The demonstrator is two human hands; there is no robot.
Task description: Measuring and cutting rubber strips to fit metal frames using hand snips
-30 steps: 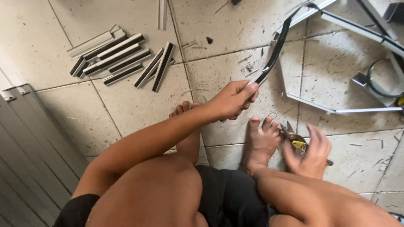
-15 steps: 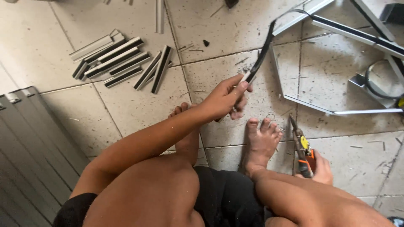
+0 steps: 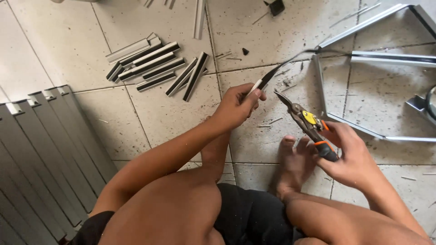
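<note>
At centre frame I see my left hand (image 3: 236,106) pinching the near end of a thin black strip (image 3: 277,70), which arcs toward the aluminium frame (image 3: 345,120) at upper right. My right hand (image 3: 349,156), at right, is closed around the snips (image 3: 306,122), blades slightly parted and pointing at the strip. Cut metal profiles (image 3: 154,66) lie upper left on the tiled floor (image 3: 163,113).

I see a floor of large pale speckled tiles (image 3: 172,118), dusty, with dark grout lines — small scraps scattered upper centre. A ribbed grey metal panel (image 3: 41,154) lies at lower left. Soft, even light — no hard shadows.
</note>
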